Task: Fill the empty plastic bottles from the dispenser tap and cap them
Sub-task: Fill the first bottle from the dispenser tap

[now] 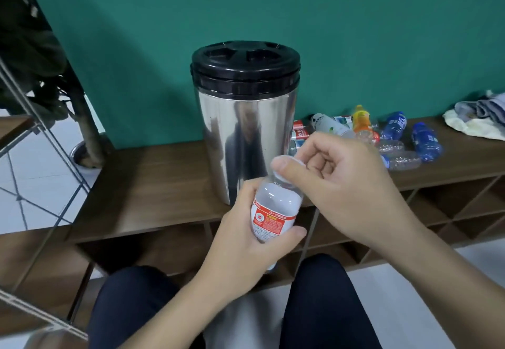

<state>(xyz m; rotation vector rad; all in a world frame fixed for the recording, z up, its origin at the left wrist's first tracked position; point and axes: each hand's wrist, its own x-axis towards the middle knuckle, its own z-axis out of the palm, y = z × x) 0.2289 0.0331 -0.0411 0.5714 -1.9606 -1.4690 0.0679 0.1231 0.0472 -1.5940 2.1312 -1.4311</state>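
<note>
A clear plastic bottle with a red and white label (273, 212) is held upright in front of the dispenser. My left hand (246, 247) grips its body from the left. My right hand (338, 182) pinches the white cap (284, 168) on the bottle's neck with thumb and curled fingers. The steel dispenser with a black lid (246, 119) stands on the wooden shelf top (153, 184) behind the bottle. Its tap is hidden by my hands and the bottle.
Several plastic bottles (393, 135) lie in a pile on the shelf top to the right of the dispenser. A heap of cloths (481, 119) sits at the far right. A metal rack (32, 135) and a potted plant stand at the left. My knees are below.
</note>
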